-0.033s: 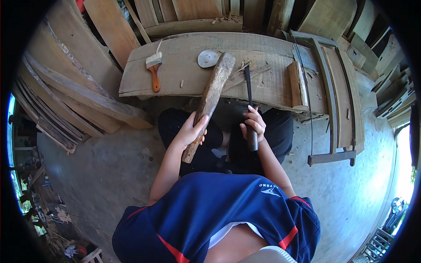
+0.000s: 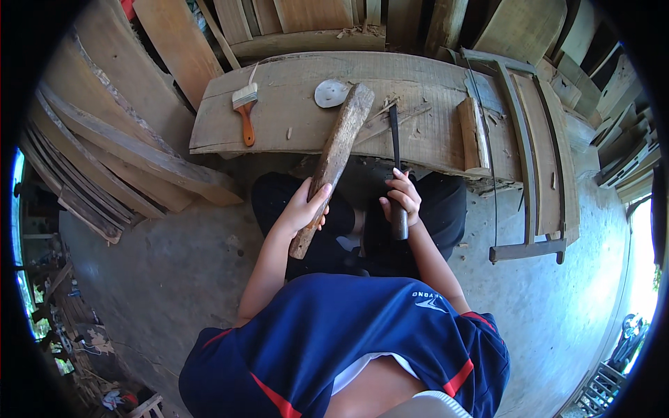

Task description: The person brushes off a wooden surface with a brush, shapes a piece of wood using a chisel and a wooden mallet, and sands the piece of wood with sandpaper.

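My left hand point(image 2: 307, 207) is closed around the lower part of a thick wooden club point(image 2: 339, 143). The club slants up to the right, and its wide, worn end lies over the front of the wooden bench point(image 2: 293, 87). In my right hand point(image 2: 403, 195) is a chisel point(image 2: 395, 132) with a long dark blade and a round brown handle. Its blade points away from me, the tip at some thin wood strips point(image 2: 390, 127) and shavings on the bench. A whitish round disc point(image 2: 331, 93) lies just left of the club's far end.
A paintbrush point(image 2: 245, 115) with an orange handle lies at the bench's left. Toward the right are a short wood block point(image 2: 474, 136) and a frame saw point(image 2: 524, 160) reaching past the bench's front edge. Boards point(image 2: 115, 150) lean at the left, and more planks point(image 2: 313, 15) stand behind.
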`<state>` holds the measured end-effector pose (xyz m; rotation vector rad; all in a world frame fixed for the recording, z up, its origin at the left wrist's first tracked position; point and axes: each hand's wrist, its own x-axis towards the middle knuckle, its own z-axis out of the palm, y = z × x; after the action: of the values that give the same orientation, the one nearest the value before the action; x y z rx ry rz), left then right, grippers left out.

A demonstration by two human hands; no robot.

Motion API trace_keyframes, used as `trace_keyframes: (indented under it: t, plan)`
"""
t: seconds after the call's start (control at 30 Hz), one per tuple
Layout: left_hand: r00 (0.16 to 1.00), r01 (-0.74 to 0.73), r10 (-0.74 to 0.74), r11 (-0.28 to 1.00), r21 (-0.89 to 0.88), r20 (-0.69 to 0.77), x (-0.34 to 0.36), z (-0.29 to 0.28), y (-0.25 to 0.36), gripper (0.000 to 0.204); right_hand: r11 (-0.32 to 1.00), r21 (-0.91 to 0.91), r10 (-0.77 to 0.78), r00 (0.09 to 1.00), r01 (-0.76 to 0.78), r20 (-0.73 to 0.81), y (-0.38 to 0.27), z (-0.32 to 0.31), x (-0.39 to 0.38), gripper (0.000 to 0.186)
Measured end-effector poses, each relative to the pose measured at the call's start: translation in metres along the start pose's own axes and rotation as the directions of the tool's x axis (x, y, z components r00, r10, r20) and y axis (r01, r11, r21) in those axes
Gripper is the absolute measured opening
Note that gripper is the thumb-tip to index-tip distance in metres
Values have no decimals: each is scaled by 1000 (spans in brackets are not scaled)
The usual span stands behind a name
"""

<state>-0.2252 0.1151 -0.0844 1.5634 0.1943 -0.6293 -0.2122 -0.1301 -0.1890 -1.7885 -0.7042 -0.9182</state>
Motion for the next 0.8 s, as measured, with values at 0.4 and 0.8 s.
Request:
trace_keyframes:
  t: [0.4, 0.8]
  plan:
    - [1000, 0, 2, 999, -39, 28, 0, 0, -1, 40, 988, 128, 107, 983, -89, -146, -17, -14, 46, 19]
    - [999, 12, -8, 998, -62, 50, 2, -8, -5, 42, 688, -100, 712, 642, -719, 283, -60, -78, 138, 44]
